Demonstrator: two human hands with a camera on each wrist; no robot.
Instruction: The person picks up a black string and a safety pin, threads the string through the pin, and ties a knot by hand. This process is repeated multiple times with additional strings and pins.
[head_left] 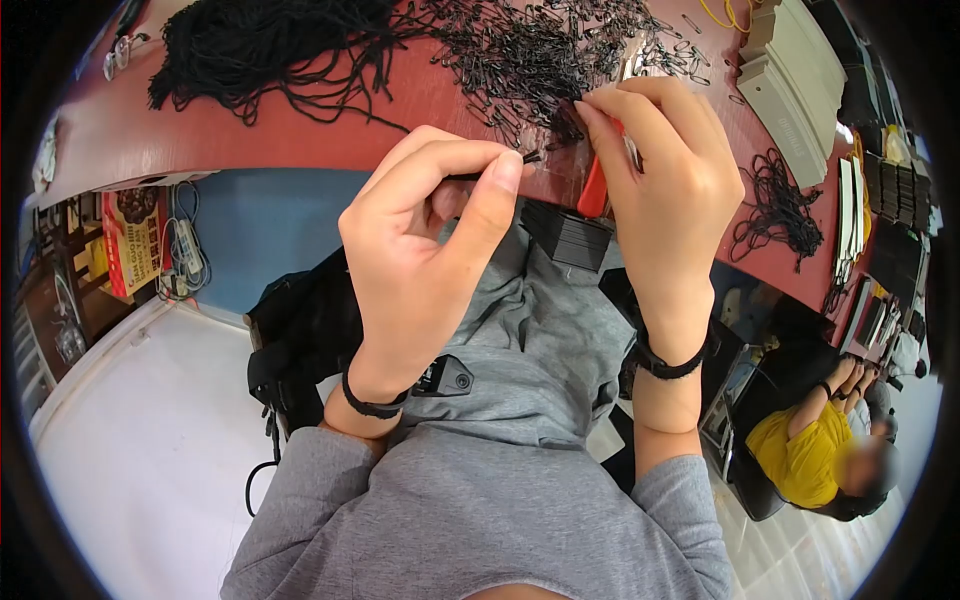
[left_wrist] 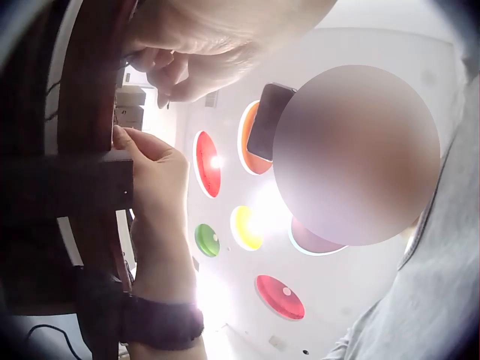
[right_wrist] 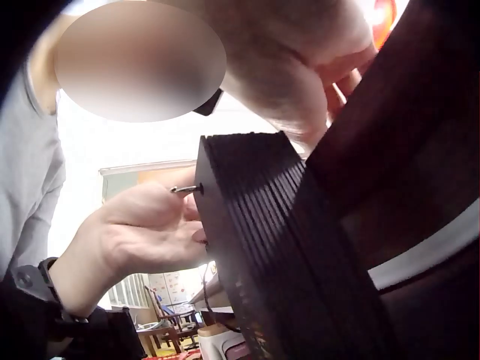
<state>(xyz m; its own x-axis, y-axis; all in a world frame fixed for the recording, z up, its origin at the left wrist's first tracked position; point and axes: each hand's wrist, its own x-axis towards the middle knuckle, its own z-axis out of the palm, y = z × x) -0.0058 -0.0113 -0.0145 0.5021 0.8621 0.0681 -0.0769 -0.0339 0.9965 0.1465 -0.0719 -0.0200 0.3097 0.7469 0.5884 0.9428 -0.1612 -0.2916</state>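
My left hand pinches a short black cord between thumb and forefinger, its cut ends sticking out past the fingertips. My right hand reaches over the near side of a pile of black safety pins, thumb and forefinger together on a dark pin at its edge. Under that hand lies a red-handled tool, partly covered by the fingers. Below the table edge, between the hands, is a ridged black stack, seen close in the right wrist view with a small metal hook on its face.
A heap of black cords covers the left back of the red table. Grey boxes and a smaller tangle of black cord are on the right. Farther right sits a person in yellow.
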